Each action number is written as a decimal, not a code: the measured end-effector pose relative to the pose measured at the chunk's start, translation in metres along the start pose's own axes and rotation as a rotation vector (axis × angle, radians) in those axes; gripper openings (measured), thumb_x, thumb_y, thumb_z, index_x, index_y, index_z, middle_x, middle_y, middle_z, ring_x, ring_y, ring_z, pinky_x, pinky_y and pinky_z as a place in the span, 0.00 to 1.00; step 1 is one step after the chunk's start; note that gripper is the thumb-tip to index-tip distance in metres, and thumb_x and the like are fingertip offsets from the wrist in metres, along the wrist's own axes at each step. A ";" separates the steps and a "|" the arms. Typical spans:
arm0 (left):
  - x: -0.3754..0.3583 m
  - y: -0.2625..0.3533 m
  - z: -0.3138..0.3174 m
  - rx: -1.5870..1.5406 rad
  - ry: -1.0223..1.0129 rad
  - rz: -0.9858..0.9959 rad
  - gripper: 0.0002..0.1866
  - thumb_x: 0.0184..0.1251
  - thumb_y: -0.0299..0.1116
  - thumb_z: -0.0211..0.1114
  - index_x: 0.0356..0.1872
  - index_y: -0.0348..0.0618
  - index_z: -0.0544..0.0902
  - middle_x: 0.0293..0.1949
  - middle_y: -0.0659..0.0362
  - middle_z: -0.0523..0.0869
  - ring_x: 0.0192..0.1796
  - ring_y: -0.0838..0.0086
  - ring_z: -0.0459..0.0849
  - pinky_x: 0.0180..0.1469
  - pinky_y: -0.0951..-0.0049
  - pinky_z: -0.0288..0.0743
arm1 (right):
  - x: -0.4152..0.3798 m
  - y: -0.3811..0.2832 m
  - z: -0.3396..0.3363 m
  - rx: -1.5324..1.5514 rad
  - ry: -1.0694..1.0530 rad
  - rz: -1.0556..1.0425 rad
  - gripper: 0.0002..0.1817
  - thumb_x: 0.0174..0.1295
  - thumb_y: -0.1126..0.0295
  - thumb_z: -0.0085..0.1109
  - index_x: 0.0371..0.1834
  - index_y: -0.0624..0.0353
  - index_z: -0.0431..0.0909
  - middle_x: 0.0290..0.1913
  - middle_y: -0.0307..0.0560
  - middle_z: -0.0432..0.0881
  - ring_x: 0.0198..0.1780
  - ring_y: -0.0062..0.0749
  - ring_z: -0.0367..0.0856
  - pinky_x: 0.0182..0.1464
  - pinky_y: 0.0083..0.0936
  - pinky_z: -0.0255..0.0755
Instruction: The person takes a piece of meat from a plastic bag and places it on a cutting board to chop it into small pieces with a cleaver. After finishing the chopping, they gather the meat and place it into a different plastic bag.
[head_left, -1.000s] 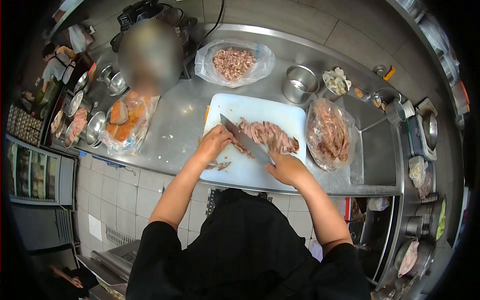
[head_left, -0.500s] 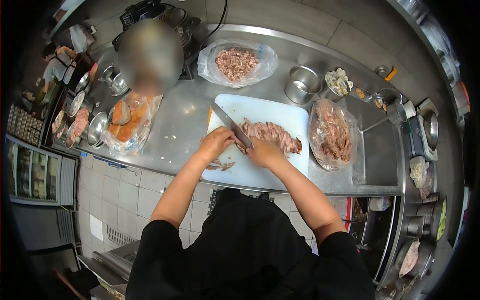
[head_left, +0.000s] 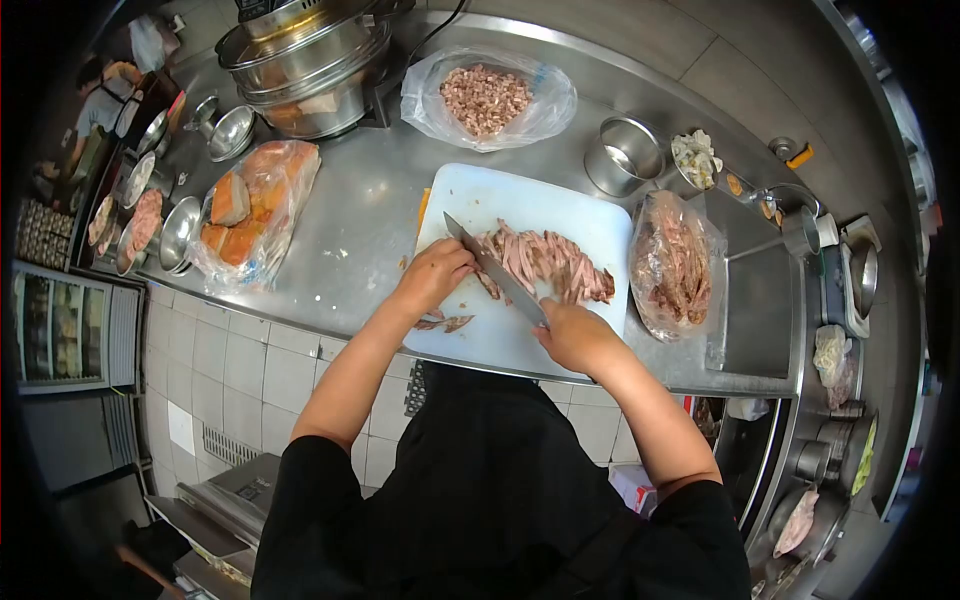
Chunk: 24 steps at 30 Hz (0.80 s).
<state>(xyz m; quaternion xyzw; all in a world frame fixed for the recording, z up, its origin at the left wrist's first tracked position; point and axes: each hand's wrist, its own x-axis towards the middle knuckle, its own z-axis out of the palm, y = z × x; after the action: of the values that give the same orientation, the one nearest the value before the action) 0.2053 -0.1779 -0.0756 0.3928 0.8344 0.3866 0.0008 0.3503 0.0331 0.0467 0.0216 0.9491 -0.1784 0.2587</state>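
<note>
My right hand (head_left: 580, 337) is closed around the handle of a long kitchen knife (head_left: 508, 284), its blade slanting away to the upper left over a white cutting board (head_left: 465, 190). My left hand (head_left: 437, 277) lies left of the blade, fingers curled and pressed on a small piece of cooked meat, mostly hidden beneath them. Right of the blade, a pile of sliced meat (head_left: 550, 262) spreads across the board. A few meat scraps (head_left: 445, 323) lie near the board's front left edge.
On the steel counter (head_left: 360, 215), a plastic bag of diced meat (head_left: 487, 100) sits behind the board. Bagged cooked meat (head_left: 675, 265) lies to the right, beside a sink (head_left: 755, 310). Bagged orange-brown blocks (head_left: 240, 215) and metal bowls (head_left: 232, 130) are at left. A person (head_left: 105, 110) stands far left.
My right hand has drawn the knife back toward me and to the right. The left hand still presses beside the blade, and the whole view has shifted slightly.
</note>
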 end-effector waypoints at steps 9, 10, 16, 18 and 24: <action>0.002 0.010 -0.007 0.008 -0.048 0.017 0.07 0.59 0.27 0.69 0.39 0.44 0.85 0.41 0.57 0.83 0.51 0.59 0.82 0.53 0.62 0.77 | 0.059 -0.008 0.041 0.148 0.189 0.049 0.18 0.68 0.63 0.56 0.54 0.65 0.73 0.42 0.66 0.85 0.47 0.60 0.84 0.51 0.51 0.76; 0.002 0.010 -0.007 0.000 -0.058 0.025 0.08 0.58 0.27 0.70 0.39 0.46 0.85 0.41 0.58 0.83 0.50 0.60 0.82 0.53 0.63 0.77 | 0.061 -0.003 0.042 0.150 0.201 0.053 0.18 0.68 0.63 0.56 0.54 0.65 0.73 0.42 0.66 0.85 0.47 0.60 0.84 0.51 0.51 0.76; 0.002 0.011 -0.003 0.027 -0.090 -0.014 0.10 0.55 0.28 0.72 0.37 0.43 0.82 0.41 0.57 0.82 0.51 0.58 0.80 0.53 0.62 0.75 | 0.039 -0.027 0.004 0.193 0.034 0.078 0.18 0.69 0.62 0.53 0.54 0.66 0.73 0.43 0.65 0.85 0.46 0.58 0.85 0.52 0.50 0.76; -0.001 0.010 0.003 0.055 -0.081 0.003 0.10 0.55 0.29 0.72 0.36 0.43 0.81 0.41 0.57 0.82 0.51 0.58 0.80 0.53 0.62 0.74 | 0.023 -0.034 -0.010 0.220 -0.139 0.206 0.18 0.69 0.62 0.53 0.52 0.67 0.74 0.43 0.66 0.86 0.47 0.58 0.85 0.53 0.49 0.76; -0.002 0.016 0.004 0.129 -0.093 0.060 0.13 0.54 0.29 0.74 0.40 0.42 0.82 0.42 0.54 0.83 0.50 0.57 0.81 0.53 0.61 0.74 | 0.077 0.000 0.042 0.221 0.202 0.000 0.17 0.68 0.61 0.54 0.51 0.65 0.75 0.33 0.62 0.86 0.33 0.50 0.87 0.45 0.44 0.78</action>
<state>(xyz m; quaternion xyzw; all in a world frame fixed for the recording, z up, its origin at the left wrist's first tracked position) 0.2185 -0.1704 -0.0690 0.4343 0.8445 0.3134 0.0027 0.3045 0.0145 -0.0255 0.0678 0.9449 -0.2786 0.1581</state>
